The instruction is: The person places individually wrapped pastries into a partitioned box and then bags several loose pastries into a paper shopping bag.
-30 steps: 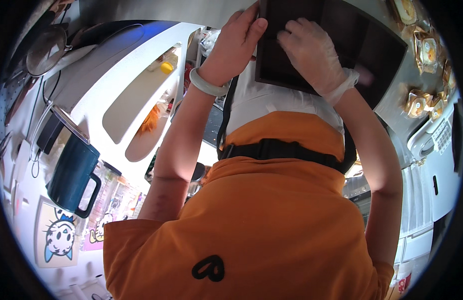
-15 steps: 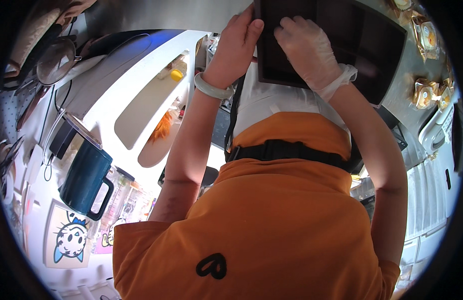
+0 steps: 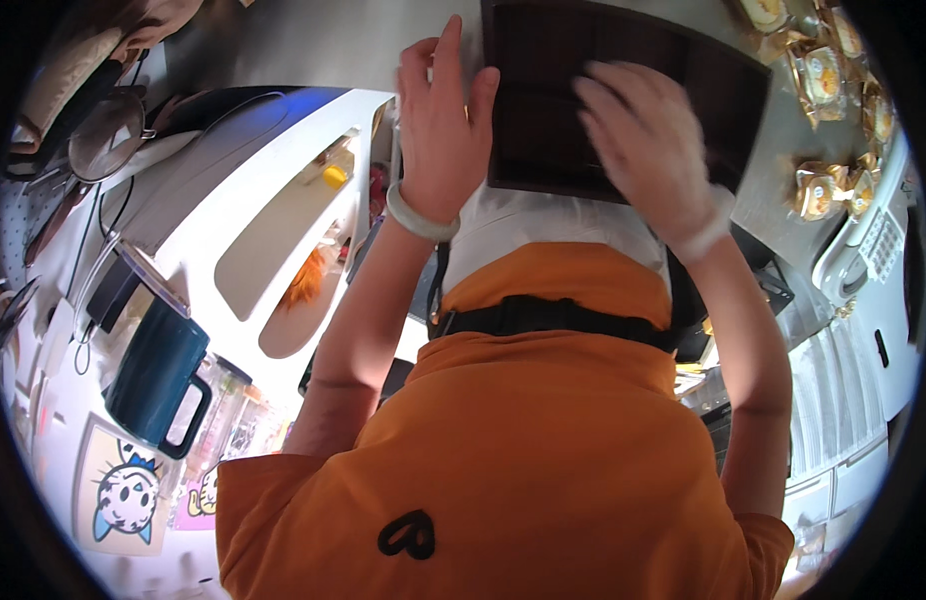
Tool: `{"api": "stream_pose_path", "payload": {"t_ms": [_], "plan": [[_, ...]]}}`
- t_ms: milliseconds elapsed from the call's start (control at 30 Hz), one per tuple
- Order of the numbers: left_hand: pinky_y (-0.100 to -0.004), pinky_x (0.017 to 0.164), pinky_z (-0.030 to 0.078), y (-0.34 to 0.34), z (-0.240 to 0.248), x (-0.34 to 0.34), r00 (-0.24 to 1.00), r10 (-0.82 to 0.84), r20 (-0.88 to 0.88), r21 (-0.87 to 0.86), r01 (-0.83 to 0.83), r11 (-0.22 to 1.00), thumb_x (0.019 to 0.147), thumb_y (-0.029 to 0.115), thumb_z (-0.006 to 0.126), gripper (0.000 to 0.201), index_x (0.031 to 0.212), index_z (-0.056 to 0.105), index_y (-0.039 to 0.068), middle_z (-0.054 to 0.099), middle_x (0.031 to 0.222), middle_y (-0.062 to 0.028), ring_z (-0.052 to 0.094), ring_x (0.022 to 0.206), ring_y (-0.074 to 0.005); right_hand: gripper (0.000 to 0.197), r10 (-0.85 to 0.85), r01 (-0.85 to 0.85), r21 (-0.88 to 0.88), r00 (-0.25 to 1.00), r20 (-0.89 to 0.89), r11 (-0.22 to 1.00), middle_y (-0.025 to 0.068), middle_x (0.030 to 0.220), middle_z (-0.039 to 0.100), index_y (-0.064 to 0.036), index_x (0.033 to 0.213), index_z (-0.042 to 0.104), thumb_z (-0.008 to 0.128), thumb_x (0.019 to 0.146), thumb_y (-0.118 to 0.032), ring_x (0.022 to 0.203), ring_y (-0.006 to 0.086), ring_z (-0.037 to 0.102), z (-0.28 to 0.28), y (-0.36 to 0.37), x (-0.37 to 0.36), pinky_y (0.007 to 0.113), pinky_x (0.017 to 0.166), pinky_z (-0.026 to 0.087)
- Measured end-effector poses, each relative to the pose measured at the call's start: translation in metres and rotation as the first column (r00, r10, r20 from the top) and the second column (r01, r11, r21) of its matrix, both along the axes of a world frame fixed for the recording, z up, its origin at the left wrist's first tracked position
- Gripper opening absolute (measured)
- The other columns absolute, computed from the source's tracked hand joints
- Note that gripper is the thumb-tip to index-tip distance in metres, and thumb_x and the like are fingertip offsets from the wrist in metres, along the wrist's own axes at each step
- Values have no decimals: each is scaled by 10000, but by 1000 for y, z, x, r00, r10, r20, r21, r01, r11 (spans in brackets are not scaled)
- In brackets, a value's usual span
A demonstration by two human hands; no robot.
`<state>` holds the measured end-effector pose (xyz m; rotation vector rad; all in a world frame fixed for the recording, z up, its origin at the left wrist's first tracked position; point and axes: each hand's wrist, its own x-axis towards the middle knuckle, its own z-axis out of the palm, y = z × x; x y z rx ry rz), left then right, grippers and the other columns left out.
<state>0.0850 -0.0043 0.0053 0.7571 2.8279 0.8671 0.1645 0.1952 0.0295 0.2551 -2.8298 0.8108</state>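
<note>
A dark brown rectangular tray (image 3: pixel 728 110), faintly divided into compartments, sits on the metal counter at the top of the view. Just off the tray's left edge, my bare left hand (image 3: pixel 445 130) is open, fingers up and thumb apart, the thumb tip close to the rim. A pale bangle circles that wrist. Over the middle of the tray is my right hand (image 3: pixel 653 150) in a thin clear glove, blurred by motion. Its fingers look loosely stretched and apart, with nothing visible in them. The dark inside of the tray hides any contents.
Several small wrapped pastries (image 3: pixel 818 80) lie on the metal counter (image 3: pixel 773 215) to the right. At left are a dark teal mug (image 3: pixel 158 375), a mesh strainer (image 3: pixel 108 135) and a white frame with cut-outs (image 3: pixel 208 240). A white device (image 3: pixel 863 235) stands at far right.
My left hand has let go of the tray's left edge and spread its fingers. My right hand has moved right and its fingers have loosened. The tray appears shifted left as the view moved.
</note>
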Motion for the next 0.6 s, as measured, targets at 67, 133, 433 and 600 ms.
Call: {"api": "stream_pose_path", "payload": {"t_ms": [67,133,433,600], "plan": [[-387,863,436,22,25,6,991,-88,-105,16,91,996,891,181,627,418,1275,525,50,519,1120,-141,514,1029,-289,250,-148,137,140,987,68,981,85,1067,603,-70,1042,642,672,799,-117,1062,280,546,16,37,25,397,912,435],[-404,890,420,43,31,17,959,-282,-3,130,280,951,837,176,669,373,1182,586,61,533,1103,-116,512,1029,-295,250,-197,145,305,969,146,941,63,1059,608,-79,1040,646,674,799,-139,1119,277,507,25,74,42,419,945,387],[-352,839,462,109,-8,35,819,-574,-2,57,573,817,748,88,619,195,929,675,43,612,889,-66,576,871,-230,290,-6,-50,245,974,225,968,23,912,601,-87,1000,661,687,712,-61,1034,232,549,-6,103,56,462,992,359],[-357,772,484,111,-23,34,820,-573,3,92,570,816,773,85,614,147,897,676,37,613,824,-71,588,780,-241,251,-74,9,240,962,263,971,40,960,601,-78,965,659,675,717,-37,1042,243,548,-25,102,58,430,980,384]]}}
